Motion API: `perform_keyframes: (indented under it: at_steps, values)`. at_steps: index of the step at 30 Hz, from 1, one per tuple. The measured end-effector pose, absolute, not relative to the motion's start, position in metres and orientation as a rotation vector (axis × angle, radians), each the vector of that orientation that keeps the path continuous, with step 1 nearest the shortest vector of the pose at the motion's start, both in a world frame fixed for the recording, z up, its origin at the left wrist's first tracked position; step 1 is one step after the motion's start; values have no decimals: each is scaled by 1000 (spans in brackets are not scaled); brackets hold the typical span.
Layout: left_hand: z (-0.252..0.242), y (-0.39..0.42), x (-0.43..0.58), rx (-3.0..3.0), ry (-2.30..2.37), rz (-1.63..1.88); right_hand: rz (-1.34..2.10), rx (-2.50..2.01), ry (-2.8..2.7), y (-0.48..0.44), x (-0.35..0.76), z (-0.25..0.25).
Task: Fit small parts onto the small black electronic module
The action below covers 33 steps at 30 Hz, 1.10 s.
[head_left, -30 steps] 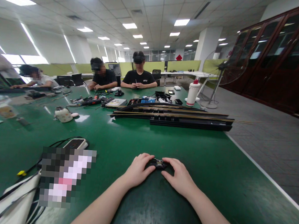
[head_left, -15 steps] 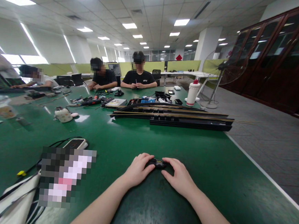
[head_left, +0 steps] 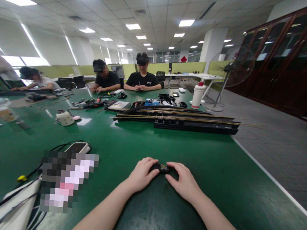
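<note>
A small black object [head_left: 163,168] with a yellowish detail on top lies low at the table, between my two hands; its exact kind is too small to make out. My left hand [head_left: 144,172] is curled round its left end, fingertips at the far edge and thumb at the near side. From the other side, my right hand [head_left: 184,181] is curved round the right end, the index fingertip touching its top. The right thumb sits at the near edge, and whether it touches is unclear. Both palms hide the object's ends.
Across the green table [head_left: 193,150] lie long black rails [head_left: 197,126] with thin brass-coloured rods. A phone [head_left: 78,147], cables and a white case [head_left: 16,207] lie to my left. Farther off are a small pot [head_left: 65,118], a white bottle [head_left: 198,96], tools and several people.
The small black object has tilted slightly between my fingers, showing more of its top. My hands have barely moved.
</note>
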<state>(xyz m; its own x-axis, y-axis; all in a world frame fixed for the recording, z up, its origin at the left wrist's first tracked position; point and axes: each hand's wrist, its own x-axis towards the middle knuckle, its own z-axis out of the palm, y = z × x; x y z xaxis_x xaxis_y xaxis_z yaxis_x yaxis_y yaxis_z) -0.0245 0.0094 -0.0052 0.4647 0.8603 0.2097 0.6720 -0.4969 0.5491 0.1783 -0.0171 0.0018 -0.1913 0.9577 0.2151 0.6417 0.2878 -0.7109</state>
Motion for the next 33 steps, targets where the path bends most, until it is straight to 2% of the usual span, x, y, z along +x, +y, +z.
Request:
perform_keyframes:
  at_steps: [33]
  values:
    - [-5,7,-26,2353,1259,630,600,-1307,-1971,-15,180,-3]
